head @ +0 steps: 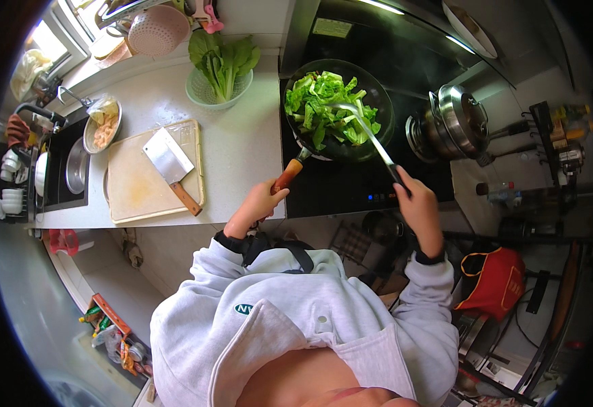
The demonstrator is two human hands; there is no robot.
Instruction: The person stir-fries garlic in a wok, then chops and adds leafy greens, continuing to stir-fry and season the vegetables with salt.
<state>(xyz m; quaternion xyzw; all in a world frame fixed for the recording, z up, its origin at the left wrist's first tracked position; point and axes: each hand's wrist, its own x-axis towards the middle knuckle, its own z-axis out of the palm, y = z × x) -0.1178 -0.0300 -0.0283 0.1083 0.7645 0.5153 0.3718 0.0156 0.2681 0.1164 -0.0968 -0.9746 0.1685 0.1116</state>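
Note:
My left hand [258, 206] grips the orange-brown handle of a dark wok [385, 114] on the black cooktop [327, 191]. Chopped green leafy vegetables [322, 102] fill much of the wok. The black handle of a metal spatula [375, 140] is held in my right hand [419, 206], and the spatula's head lies among the leaves, partly hidden by them. Left of the cooktop, a cleaver with a wooden handle [169, 157] rests on a pale cutting board [128, 178]. Whole leafy greens [220, 63] stand in a pale green colander [212, 99] behind the board.
A lidded steel pot [459, 122] stands on the cooktop's right side. A metal bowl of pale pinkish food [104, 129] sits by the black sink [65, 201] at the left. Utensils hang from a black rack [543, 135] at the right. A red bag [500, 282] is below on the right.

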